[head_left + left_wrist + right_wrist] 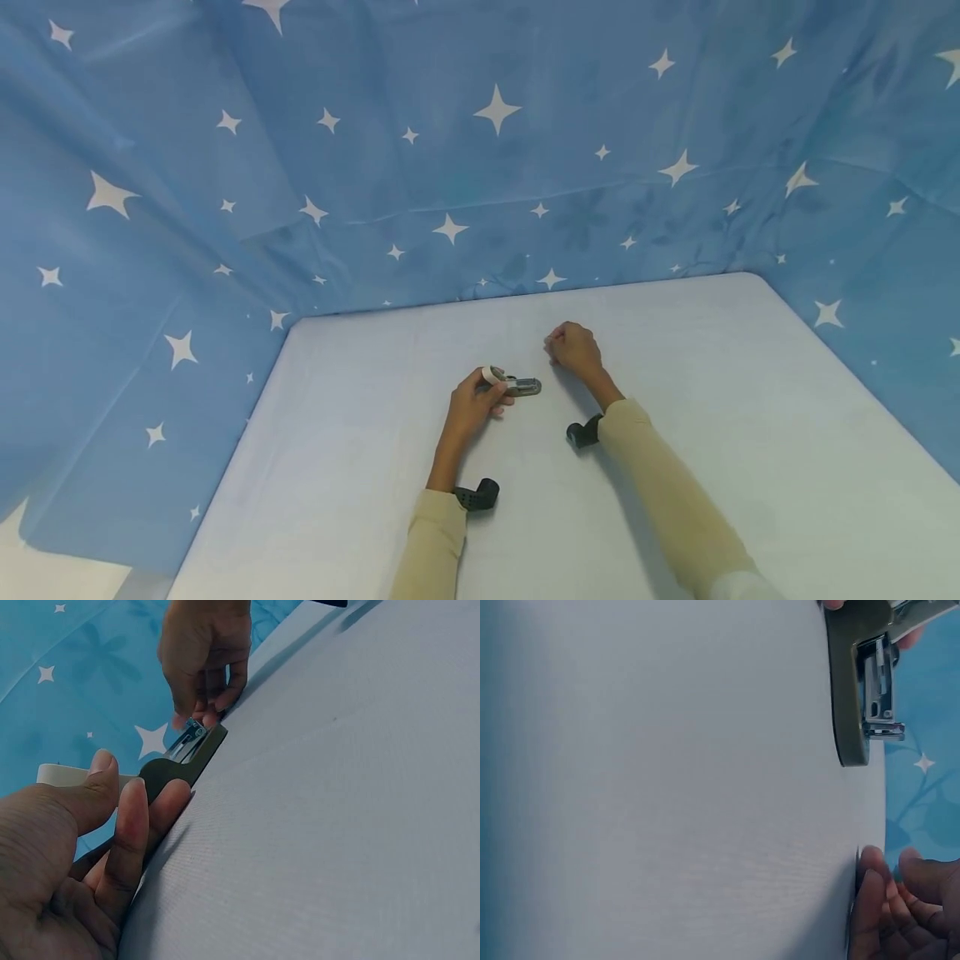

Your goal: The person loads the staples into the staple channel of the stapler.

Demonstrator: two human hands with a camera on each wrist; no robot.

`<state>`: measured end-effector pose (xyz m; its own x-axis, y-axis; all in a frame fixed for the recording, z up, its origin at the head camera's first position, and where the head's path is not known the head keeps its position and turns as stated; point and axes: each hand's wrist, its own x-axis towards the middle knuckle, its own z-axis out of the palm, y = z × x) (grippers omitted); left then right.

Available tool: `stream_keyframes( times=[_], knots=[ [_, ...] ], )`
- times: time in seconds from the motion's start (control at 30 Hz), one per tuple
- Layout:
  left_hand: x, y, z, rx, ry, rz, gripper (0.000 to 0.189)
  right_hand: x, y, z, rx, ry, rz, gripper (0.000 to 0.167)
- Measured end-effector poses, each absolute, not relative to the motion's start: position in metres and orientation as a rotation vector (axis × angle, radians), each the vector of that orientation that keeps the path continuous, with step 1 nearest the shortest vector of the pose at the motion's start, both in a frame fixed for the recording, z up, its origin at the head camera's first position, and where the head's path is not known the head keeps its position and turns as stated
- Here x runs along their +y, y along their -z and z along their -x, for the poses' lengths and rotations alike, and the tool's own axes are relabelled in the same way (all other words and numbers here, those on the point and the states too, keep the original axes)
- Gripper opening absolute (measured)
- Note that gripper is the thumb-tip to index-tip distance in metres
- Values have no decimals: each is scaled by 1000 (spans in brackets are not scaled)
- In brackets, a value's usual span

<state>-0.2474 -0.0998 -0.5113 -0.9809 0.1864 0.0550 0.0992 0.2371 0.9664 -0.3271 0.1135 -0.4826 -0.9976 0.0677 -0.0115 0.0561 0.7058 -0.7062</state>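
Note:
A stapler (527,387) with a dark green base (844,682), a metal magazine (877,686) and a white top cover (64,775) is opened up, its cover swung back from the magazine. My left hand (471,408) holds it by the hinge end, thumb on the cover and fingers under the base. Beyond the stapler's free end is my right hand (576,348), apart from it, with bent fingers and thumb close together. Whether something small sits between those right fingertips (871,859) I cannot tell.
Under both hands lies a white table top (360,433). A blue cloth with white stars (420,167) hangs along its back and sides. Each wrist wears a black camera, the left one (480,495) and the right one (583,433).

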Motion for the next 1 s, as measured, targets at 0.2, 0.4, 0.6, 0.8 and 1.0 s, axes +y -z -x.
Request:
stream_keyframes(
  times=[0.2,0.4,0.6,0.8,1.0],
  knots=[
    [-98,487,236,2359,-1882,-331,37,121,482,314,-2700,-1433,30,14],
    [-99,478,233,2350,-1886,-299,36,126,480,305,-2660,-1550,-92,14],
    [-102,477,232,2349,-1874,-284,38,127,477,298,-2723,-1623,-139,15],
    [-102,480,233,2311,-1895,-281,40,125,476,293,-2752,-1526,-283,13],
    [-101,480,232,2296,-1914,-272,40,117,477,286,-2796,-1391,-519,14]
  ],
)
